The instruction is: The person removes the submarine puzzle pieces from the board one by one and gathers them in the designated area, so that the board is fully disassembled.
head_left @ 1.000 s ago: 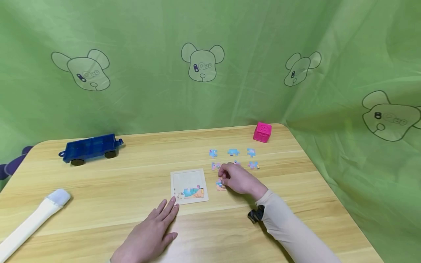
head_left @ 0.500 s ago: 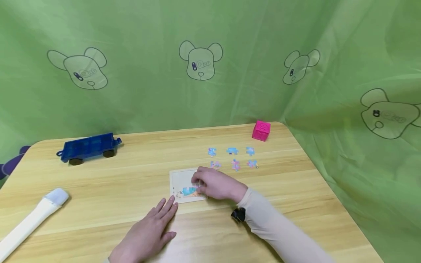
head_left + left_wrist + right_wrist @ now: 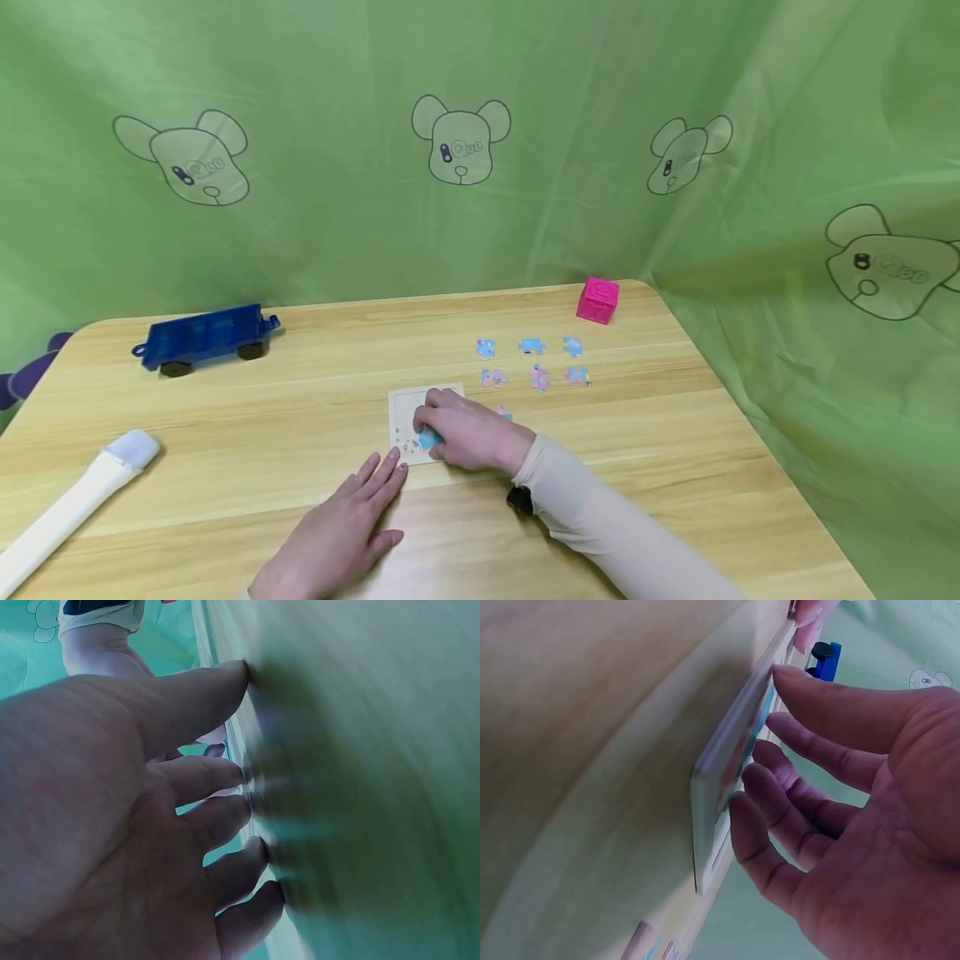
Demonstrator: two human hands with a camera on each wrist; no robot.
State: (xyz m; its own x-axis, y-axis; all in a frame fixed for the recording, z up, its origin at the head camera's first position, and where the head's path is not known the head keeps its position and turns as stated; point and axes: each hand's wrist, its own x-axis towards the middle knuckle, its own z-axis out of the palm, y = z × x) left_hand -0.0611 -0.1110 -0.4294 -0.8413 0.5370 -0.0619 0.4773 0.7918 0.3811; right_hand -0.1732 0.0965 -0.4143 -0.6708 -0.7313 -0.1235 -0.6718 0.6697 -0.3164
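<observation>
Near the table's middle lies a square jigsaw puzzle board (image 3: 403,404) with a pale rim. Teal puzzle pieces (image 3: 428,438) show in its lower part. Over the board's right side, my right hand (image 3: 468,429) hides much of it. The right wrist view shows its thumb and bent fingers (image 3: 746,814) set apart, tips right at the pieces in the board. My left hand (image 3: 333,533) lies palm down with fingers extended, fingertips at the board's lower left corner. In the left wrist view, the left fingers (image 3: 236,874) are spread with their tips at the surface.
Two rows of loose puzzle pieces (image 3: 539,378) lie to the right, and another piece (image 3: 505,412) is partly hidden behind my right hand. A pink cube (image 3: 597,301), a blue toy wagon (image 3: 206,337) and a white, long-handled object (image 3: 82,500) lie around the wooden table.
My right hand has moved left from the loose piece beside the board to over the board, then slightly further left. The loose pieces stay in place. My left hand has not moved.
</observation>
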